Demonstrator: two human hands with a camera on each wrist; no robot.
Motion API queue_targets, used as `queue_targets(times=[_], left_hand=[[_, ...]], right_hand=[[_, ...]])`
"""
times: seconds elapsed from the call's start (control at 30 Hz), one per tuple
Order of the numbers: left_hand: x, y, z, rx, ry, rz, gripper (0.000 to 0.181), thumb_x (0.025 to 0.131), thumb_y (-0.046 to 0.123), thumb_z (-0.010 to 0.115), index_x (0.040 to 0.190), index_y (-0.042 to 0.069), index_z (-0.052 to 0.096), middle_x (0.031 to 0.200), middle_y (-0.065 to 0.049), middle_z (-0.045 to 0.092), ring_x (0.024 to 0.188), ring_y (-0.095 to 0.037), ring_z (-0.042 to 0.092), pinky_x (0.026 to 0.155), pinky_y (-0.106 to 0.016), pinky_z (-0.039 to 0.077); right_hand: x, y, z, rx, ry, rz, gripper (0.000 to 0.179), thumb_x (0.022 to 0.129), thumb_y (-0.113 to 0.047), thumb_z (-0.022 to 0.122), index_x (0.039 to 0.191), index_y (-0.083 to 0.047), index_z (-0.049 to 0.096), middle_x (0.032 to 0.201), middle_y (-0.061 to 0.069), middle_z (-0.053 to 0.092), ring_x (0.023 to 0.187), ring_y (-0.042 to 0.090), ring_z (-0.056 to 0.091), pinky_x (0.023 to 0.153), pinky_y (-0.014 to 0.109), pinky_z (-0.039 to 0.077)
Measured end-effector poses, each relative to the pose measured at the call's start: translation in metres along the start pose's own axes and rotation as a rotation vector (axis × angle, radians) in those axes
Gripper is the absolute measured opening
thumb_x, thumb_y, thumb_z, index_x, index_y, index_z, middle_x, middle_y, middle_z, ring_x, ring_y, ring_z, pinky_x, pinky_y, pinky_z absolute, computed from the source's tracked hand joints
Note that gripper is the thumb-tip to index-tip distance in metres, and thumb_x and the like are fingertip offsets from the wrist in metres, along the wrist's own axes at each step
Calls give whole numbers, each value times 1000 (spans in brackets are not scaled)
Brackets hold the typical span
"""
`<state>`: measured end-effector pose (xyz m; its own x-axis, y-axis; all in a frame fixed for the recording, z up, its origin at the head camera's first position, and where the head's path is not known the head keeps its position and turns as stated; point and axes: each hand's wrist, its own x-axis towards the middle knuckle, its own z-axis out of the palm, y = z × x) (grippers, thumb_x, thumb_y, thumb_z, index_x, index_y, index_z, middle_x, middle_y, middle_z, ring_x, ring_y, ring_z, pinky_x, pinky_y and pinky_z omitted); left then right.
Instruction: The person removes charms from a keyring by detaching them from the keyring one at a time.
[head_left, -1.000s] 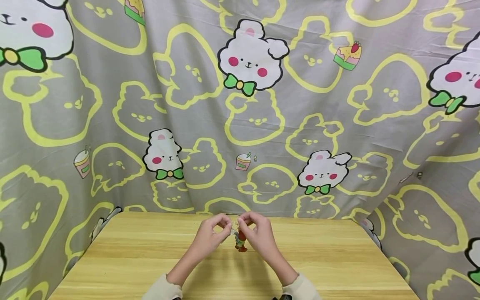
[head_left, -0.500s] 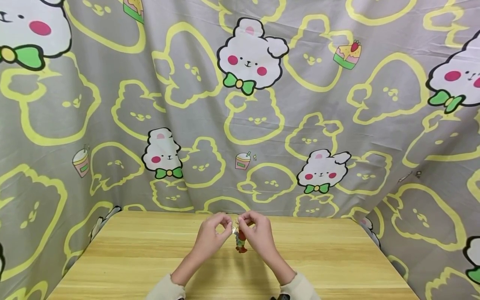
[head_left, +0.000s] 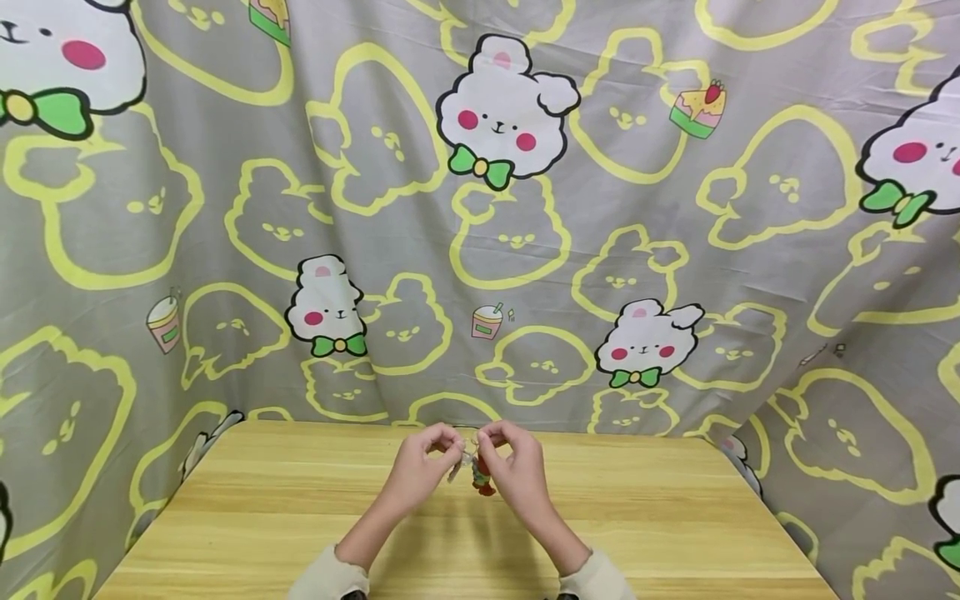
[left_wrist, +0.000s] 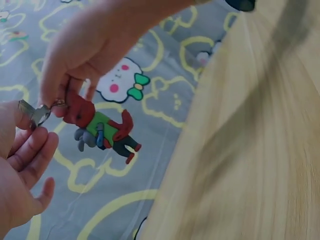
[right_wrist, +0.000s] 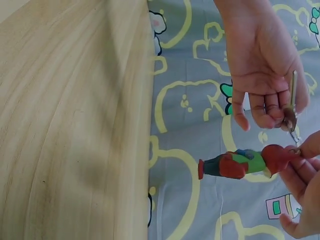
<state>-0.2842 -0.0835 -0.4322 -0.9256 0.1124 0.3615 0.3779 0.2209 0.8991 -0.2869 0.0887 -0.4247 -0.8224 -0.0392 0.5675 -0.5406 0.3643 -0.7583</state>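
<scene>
My left hand (head_left: 423, 467) pinches a small silver metal piece (left_wrist: 36, 114), flat and bar-like at one end; its exact kind is hard to tell. Thumb and fingertips of my right hand (head_left: 517, 468) pinch a figurine keychain (right_wrist: 245, 164) by the small metal ring at its head. The figurine (left_wrist: 102, 125) is a red fox-like animal with a green top, dark trousers and a small grey shape at its front. It hangs below my right fingers, above the table. The metal piece and the ring meet between both hands; fingers partly hide how they join.
A wooden table (head_left: 262, 517) lies beneath both hands. Behind it and at both sides hangs a grey cloth (head_left: 525, 250) printed with white bunnies and yellow outlines. Pale sleeves (head_left: 330, 575) cover the forearms.
The hands stay almost in place, still close together. A flat part of the metal piece now shows below my left fingers, and the figurine hangs slightly higher.
</scene>
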Motion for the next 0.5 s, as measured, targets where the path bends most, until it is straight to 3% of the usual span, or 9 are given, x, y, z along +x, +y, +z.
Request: queue_targets(times=[0.23,0.5], left_hand=[[4,4,-1,-112,-14,-84,8,95,11,71,94,3,71,84,-4,67,77,-10,62,72,-23,49],[2,2,1,-23,5,8,6,95,10,69,89,10,71,79,-3,68,76,-9,62,80,-29,51]], right_hand=[[0,0,-5,120,-49,22,9,97,-13,70,89,-12,73,73,3,69,66,7,63,61,20,51],[2,-9,-8,140,-66,131,11,94,-6,70,83,-6,71,68,9,69,59,7,62,54,19,49]])
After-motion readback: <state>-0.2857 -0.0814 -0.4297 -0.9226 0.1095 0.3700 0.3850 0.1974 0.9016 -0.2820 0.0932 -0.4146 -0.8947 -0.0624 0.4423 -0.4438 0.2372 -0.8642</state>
